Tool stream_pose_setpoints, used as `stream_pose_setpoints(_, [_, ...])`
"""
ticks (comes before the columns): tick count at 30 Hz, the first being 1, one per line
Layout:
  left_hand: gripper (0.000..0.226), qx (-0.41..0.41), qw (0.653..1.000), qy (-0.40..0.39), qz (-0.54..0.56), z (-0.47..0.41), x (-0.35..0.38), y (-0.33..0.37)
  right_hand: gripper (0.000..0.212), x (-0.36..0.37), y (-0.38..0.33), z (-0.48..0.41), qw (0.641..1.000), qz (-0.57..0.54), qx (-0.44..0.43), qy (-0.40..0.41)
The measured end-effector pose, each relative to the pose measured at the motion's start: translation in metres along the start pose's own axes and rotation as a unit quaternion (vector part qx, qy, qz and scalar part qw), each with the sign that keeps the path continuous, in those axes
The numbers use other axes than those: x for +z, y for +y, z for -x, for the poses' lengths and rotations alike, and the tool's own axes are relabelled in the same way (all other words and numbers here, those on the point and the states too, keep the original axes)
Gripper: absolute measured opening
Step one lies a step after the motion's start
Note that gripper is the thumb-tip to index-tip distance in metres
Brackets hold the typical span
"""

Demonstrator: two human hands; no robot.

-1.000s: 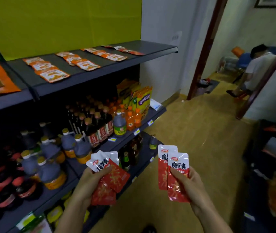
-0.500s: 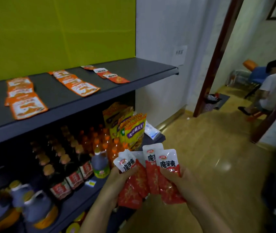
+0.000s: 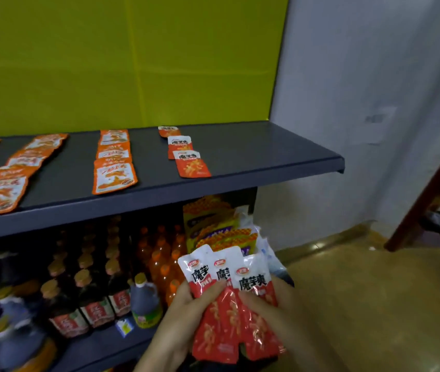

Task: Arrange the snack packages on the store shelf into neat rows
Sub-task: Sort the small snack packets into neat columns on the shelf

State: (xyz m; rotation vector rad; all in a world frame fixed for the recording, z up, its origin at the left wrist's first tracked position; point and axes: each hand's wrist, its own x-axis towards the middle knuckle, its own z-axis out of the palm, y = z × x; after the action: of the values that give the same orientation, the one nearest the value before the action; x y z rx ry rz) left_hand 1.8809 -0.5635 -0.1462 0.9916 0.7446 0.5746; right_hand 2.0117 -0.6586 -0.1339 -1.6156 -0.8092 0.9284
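Both hands hold a fanned bunch of red and white snack packets [image 3: 229, 304] low in the view, in front of the lower shelf. My left hand [image 3: 186, 315] grips the bunch from the left with its thumb on top. My right hand [image 3: 270, 310] grips it from the right, thumb across the front packet. On the dark top shelf [image 3: 267, 154] lie rows of flat packets: a short row of three red and white ones [image 3: 190, 161], a middle row of orange ones [image 3: 114, 165] and another orange row [image 3: 12, 178] at the left.
Below the top shelf stand dark sauce bottles [image 3: 92, 299], orange drink bottles [image 3: 160, 253] and upright yellow snack bags [image 3: 213, 226]. A yellow panel backs the shelf. A white wall [image 3: 361, 103] and a brown door frame [image 3: 433, 183] are at the right, above tan floor.
My hands came together, so the two separate bunches now form one fan. The view moved closer to the shelf and turned left; the person by the doorway is out of sight.
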Motion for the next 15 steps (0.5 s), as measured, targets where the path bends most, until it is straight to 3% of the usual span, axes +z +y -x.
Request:
stream_pose_setpoints(4, [0.041, 0.091, 0.994, 0.064, -0.005, -0.004, 0.032, 0.021, 0.022, -0.033, -0.027, -0.030, 0.996, 0.017, -0.056, -0.075])
stream_pose_setpoints(7, [0.029, 0.175, 0.977, 0.122, -0.019, -0.008, 0.050, 0.050, 0.015, -0.047, -0.062, -0.056, 0.984, 0.049, -0.140, -0.104])
stream_pose_setpoints(12, [0.008, 0.278, 0.947, 0.154, -0.054, -0.033, 0.061, 0.122, 0.016, -0.052, -0.127, -0.105, 0.962, 0.043, -0.236, -0.133])
stream_pose_setpoints(15, [0.010, 0.326, 0.922, 0.191, -0.080, -0.064, 0.055, 0.166, 0.010, -0.051, -0.162, -0.150, 0.951, 0.036, -0.283, -0.116])
